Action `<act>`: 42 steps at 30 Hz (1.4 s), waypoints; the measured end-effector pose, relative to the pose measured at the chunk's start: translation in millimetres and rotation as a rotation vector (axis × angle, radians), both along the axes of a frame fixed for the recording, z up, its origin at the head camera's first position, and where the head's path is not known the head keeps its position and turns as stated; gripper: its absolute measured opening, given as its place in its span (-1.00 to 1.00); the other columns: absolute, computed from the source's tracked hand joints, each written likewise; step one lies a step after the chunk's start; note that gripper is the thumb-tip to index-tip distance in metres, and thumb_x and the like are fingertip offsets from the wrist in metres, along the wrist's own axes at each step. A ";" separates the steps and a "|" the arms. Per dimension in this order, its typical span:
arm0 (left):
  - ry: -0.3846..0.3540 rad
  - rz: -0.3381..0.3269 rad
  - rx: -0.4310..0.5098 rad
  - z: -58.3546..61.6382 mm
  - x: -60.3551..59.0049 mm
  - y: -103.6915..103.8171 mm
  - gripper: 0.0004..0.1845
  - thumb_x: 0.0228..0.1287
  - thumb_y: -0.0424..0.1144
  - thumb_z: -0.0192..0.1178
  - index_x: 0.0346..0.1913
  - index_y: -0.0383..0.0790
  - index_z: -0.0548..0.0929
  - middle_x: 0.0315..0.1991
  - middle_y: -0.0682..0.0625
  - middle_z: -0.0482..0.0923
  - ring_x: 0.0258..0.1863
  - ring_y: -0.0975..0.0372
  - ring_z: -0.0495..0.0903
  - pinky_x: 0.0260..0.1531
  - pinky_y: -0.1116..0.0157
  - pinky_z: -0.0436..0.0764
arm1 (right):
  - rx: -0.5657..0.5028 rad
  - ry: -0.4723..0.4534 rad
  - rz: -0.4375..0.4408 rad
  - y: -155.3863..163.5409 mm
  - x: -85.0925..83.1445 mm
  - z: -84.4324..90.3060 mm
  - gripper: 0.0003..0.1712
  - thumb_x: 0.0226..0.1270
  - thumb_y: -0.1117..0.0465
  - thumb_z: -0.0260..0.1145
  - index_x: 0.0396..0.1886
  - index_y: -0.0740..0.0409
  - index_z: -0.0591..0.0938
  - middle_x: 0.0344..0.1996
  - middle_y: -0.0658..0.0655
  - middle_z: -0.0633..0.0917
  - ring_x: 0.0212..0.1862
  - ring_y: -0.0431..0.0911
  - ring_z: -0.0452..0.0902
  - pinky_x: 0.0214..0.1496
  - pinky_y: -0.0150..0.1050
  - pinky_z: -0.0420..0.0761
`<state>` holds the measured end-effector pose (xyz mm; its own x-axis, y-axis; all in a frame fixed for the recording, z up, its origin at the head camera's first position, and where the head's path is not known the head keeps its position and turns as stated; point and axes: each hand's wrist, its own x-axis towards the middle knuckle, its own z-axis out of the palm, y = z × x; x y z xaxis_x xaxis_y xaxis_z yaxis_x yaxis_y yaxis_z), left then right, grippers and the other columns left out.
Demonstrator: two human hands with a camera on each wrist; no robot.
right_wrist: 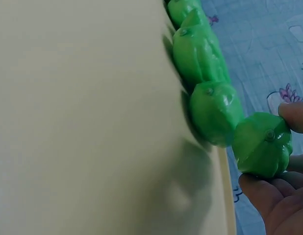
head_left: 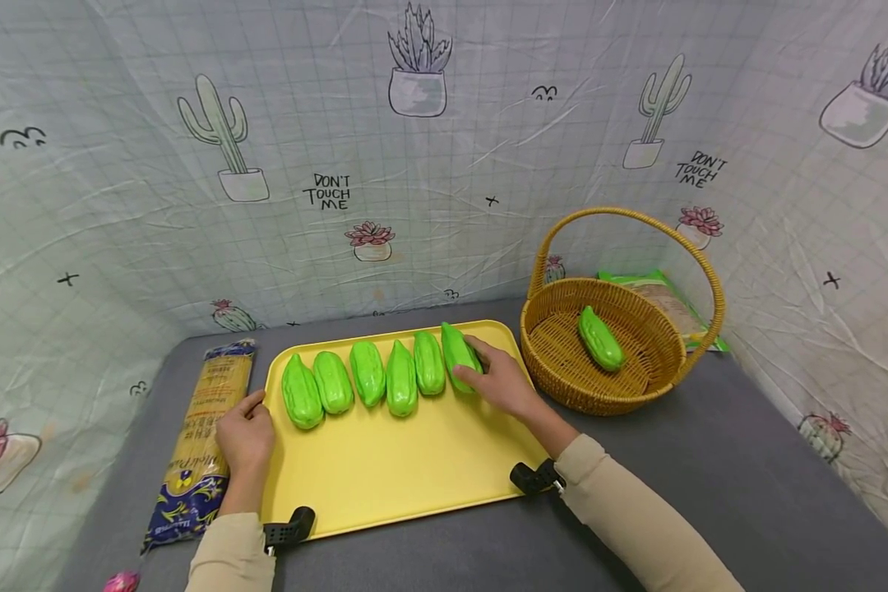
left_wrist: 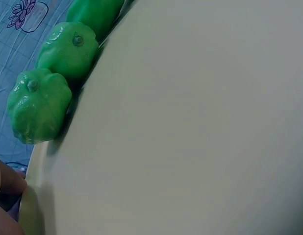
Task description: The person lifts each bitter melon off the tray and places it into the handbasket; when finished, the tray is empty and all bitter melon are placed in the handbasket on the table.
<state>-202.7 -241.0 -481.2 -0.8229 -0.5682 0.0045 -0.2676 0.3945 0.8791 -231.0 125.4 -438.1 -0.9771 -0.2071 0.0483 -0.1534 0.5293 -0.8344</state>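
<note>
Nearest me, both sleeves reach over the surface's front edge. My left hand [head_left: 246,436] rests on the yellow tray's [head_left: 385,469] left rim, thumb hooked on the edge; grip narrow, clasping only the rim. My right hand [head_left: 497,380] has its grip closed around the rightmost green gourd [head_left: 459,355], at the tray's back right corner. Five more gourds [head_left: 366,378] lie in a row beside it. Toward the right edge a wicker basket [head_left: 562,374] holds one gourd [head_left: 601,339]. A noodle packet [head_left: 203,436] lies along the left edge.
</note>
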 end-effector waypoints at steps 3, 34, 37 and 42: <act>-0.002 0.000 0.002 0.3 -0.1 -0.2 -0.58 0.52 -0.41 -0.10 0.30 -0.42 0.59 0.30 -0.42 0.52 0.31 -0.21 0.50 0.02 0.11 0.52 | -0.030 0.000 0.024 0.4 4.4 7.0 -0.21 0.50 0.09 0.29 0.60 0.19 0.24 0.45 0.36 0.44 0.41 0.18 0.47 0.36 0.08 0.55; -0.006 0.003 -0.006 0.5 0.2 0.9 -0.58 0.53 -0.41 -0.11 0.30 -0.42 0.58 0.32 -0.43 0.49 0.34 -0.24 0.46 0.19 -0.09 0.53 | -0.279 0.004 0.067 39.3 23.9 50.1 -0.19 0.55 0.10 0.24 0.64 0.14 0.13 0.53 0.38 0.30 0.44 0.24 0.43 0.30 0.07 0.62; -0.012 -0.005 -0.012 0.5 0.4 1.0 -0.57 0.54 -0.40 -0.12 0.31 -0.41 0.58 0.32 -0.43 0.49 0.31 -0.24 0.48 0.13 -0.06 0.53 | -0.277 0.013 0.054 45.7 22.3 49.7 -0.19 0.54 0.10 0.24 0.64 0.14 0.14 0.54 0.37 0.30 0.45 0.24 0.41 0.31 0.09 0.60; -0.016 -0.005 -0.011 1.5 0.2 1.3 -0.57 0.55 -0.38 -0.12 0.32 -0.41 0.57 0.33 -0.42 0.48 0.29 -0.25 0.49 0.11 -0.05 0.54 | -0.260 0.025 0.032 56.5 17.7 47.7 -0.18 0.55 0.06 0.24 0.64 0.14 0.13 0.56 0.34 0.28 0.47 0.23 0.40 0.32 0.11 0.59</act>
<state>-202.5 -239.8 -479.7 -0.8257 -0.5642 -0.0025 -0.2799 0.4057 0.8701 -213.2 181.9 -390.4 -0.9680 -0.2155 0.1285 -0.1894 0.2920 -0.9375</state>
